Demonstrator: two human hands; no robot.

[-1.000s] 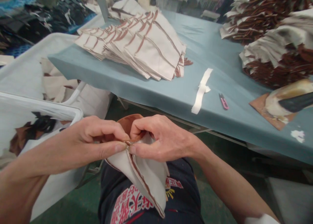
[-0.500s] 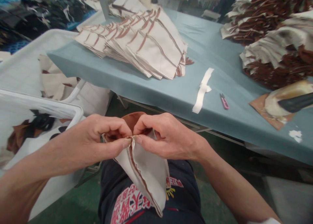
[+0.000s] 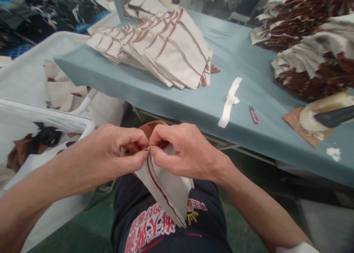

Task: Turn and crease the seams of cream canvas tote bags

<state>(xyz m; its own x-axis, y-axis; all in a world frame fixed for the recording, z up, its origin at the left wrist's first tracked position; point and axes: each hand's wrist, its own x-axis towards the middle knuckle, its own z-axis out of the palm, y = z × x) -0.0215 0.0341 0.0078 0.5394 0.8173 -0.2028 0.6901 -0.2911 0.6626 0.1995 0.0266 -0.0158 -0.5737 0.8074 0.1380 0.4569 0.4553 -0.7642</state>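
Observation:
A cream fabric piece (image 3: 166,188) with brown piping along its seam hangs over my lap. My left hand (image 3: 110,151) and my right hand (image 3: 182,151) both pinch its top corner, thumbs and forefingers pressed together at the seam. A brown lining shows just behind my fingers. The piece droops down to a point over my dark printed shirt.
A blue-covered table (image 3: 193,98) stands ahead with a fanned stack of finished cream pieces (image 3: 163,46), a white strip (image 3: 229,102), a pink thread snipper (image 3: 253,114), and heaps of brown-and-cream pieces (image 3: 312,43) at right. White bins (image 3: 41,113) with fabric stand at left.
Both hands have risen slightly and pinched closer together at the corner; the fabric piece has lifted and its hanging tip sits higher.

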